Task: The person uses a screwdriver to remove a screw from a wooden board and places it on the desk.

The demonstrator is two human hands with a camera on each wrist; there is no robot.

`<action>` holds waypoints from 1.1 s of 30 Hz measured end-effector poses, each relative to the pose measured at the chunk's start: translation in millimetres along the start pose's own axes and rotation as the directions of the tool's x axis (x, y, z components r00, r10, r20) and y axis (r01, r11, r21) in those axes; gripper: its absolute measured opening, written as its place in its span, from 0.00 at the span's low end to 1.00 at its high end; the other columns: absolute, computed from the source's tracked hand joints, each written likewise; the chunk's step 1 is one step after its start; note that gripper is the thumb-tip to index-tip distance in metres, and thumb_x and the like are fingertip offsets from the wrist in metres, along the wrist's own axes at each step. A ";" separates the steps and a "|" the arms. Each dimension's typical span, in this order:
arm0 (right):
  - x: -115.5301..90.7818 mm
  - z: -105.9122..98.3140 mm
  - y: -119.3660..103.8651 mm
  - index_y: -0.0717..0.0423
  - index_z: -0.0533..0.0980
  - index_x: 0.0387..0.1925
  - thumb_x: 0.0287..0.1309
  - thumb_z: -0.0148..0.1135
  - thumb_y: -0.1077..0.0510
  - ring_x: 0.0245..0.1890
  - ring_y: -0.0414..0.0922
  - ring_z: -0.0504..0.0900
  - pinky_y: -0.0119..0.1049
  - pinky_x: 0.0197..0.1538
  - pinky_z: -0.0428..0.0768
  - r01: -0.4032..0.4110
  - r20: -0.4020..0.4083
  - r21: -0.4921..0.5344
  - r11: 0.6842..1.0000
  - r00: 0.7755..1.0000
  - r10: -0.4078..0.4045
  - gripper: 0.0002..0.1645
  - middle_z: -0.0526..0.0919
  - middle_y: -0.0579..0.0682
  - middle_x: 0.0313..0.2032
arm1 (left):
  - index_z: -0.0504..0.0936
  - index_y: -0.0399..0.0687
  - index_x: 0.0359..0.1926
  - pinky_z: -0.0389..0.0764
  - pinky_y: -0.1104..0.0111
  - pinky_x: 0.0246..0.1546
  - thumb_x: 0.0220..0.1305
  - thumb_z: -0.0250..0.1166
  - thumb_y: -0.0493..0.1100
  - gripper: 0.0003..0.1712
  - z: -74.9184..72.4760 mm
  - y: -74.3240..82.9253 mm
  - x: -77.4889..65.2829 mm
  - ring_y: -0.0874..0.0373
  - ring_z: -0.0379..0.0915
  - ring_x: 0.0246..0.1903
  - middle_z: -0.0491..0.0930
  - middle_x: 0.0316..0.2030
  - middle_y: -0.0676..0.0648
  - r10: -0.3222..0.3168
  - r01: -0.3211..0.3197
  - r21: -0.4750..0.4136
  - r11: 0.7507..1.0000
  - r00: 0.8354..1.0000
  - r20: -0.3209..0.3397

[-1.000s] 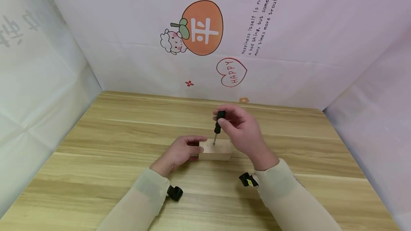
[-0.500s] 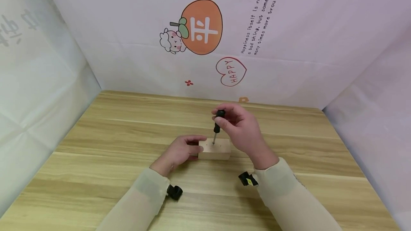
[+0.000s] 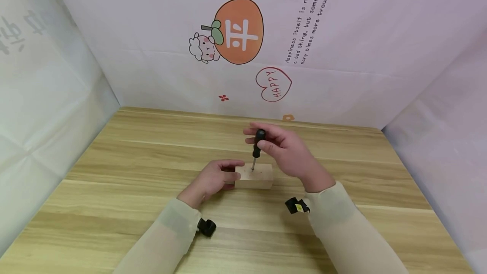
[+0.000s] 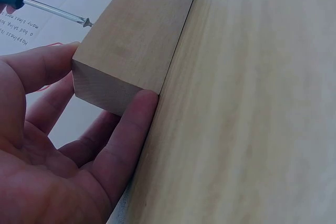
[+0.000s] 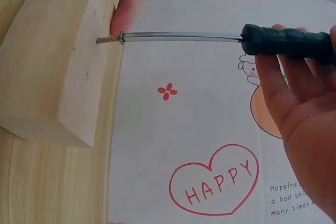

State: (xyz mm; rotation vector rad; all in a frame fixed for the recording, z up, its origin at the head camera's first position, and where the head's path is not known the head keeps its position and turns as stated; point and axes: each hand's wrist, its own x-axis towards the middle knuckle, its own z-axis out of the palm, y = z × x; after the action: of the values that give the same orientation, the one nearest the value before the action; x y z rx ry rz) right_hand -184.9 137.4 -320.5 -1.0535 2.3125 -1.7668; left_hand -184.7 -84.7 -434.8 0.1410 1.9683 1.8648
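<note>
A pale wooden block (image 3: 253, 184) lies on the table, with several small holes in its top face. My left hand (image 3: 211, 179) grips the block's left end between thumb and fingers. Above it, my right hand (image 3: 292, 155) holds a screwdriver (image 3: 257, 143) by its black handle, thumb on one side and fingers on the other. The shaft points down, slightly tilted. In the right wrist view the screwdriver's tip meets the head of a screw (image 5: 109, 39). Part of the screw's thread shows above the block's face; its point is hidden in the wood.
The wood-grain table (image 3: 152, 147) reaches back to a printed white cloth wall (image 3: 171, 79). White cloth also hangs on the left and right. Black wrist cameras hang below both sleeves, the left camera (image 3: 206, 227) and the right camera (image 3: 296, 205).
The right hand's fingers have straightened and spread leftward past the handle, and its wrist has shifted slightly right and up. The screwdriver stands a little more upright. Left hand and block stay put.
</note>
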 end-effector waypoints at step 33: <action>0.2 17.4 4.1 0.55 0.86 0.44 0.58 0.71 0.64 0.37 0.46 0.86 0.38 0.42 0.84 -0.013 -0.315 -0.103 0.995 0.949 -0.020 0.11 0.86 0.49 0.38 | 0.84 0.47 0.57 0.83 0.56 0.44 0.64 0.69 0.35 0.20 -1.1 0.8 3.4 0.50 0.73 0.46 0.73 0.54 0.43 -0.020 0.020 -0.020 1.000 1.000 -0.014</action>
State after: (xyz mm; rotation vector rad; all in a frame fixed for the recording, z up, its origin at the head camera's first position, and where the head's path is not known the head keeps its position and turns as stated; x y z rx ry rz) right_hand -179.7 123.2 -330.0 -0.8378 2.6112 -1.9635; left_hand -188.3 -84.5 -434.8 0.1021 1.9525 1.8772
